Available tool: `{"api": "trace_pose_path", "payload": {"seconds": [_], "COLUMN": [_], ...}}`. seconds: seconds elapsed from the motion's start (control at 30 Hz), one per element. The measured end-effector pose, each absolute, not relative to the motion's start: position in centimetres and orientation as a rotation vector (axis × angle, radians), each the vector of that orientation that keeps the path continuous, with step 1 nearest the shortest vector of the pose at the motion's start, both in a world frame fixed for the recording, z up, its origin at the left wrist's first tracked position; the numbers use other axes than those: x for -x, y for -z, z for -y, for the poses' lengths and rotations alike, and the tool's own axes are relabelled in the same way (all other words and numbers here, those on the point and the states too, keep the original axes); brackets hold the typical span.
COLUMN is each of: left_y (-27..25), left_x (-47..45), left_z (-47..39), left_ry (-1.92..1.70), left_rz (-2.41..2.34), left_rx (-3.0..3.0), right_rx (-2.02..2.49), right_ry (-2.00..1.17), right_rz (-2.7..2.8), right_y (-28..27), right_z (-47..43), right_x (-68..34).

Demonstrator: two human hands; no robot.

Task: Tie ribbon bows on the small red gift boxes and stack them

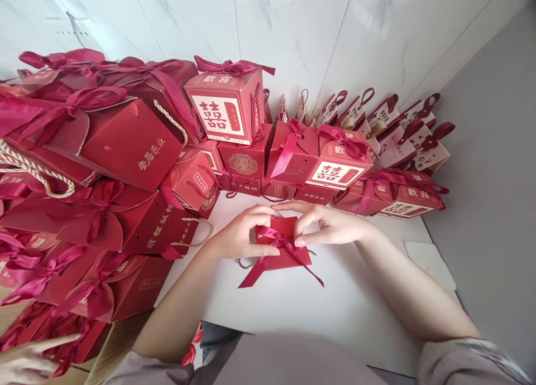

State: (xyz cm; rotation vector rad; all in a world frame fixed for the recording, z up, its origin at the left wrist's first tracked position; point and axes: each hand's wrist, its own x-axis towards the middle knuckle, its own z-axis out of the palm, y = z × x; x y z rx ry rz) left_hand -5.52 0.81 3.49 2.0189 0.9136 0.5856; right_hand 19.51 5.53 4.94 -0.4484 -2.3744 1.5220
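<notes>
Both of your hands were at the bow on a small red box, with bare tabletop in front of it.
Your left grip (240,233) curved round the box's (288,260) left side, thumb and fingers apart, its thumb by the ribbon (280,241); your right grip (324,224) had thumb and forefinger near each other at the bow's right side. Whether either was clamped on ribbon or card could not be told. The box sat mid-tabletop (335,312), ribbon tails reaching past its front edge. You had open room toward your body and to the right, as far as some white paper (429,259) near the grey panel (494,206). Stacked gift boxes (142,139) crowded the left edge, and more boxes (339,162) closed off the back, just beyond your fingers.
</notes>
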Motion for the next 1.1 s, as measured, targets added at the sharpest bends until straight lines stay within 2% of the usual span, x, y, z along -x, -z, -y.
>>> {"api": "trace_pose_path", "payload": {"seconds": [0.17, 1.1], "left_y": [-3.3, -3.6], "left_x": [5.1, 5.6], "left_z": [-0.8, -1.2], "left_ry": [-0.589, -0.513], "left_rz": [-0.898, -0.926], "left_rx": [-2.008, -2.050], "right_rx": [0.409, 0.447], "right_ry": [-1.593, -1.420], "right_rz": [2.313, 2.365], "right_y": [-4.8, -3.7], "right_z": [-5.7, -5.6], "right_x": [-19.4, -18.9]}}
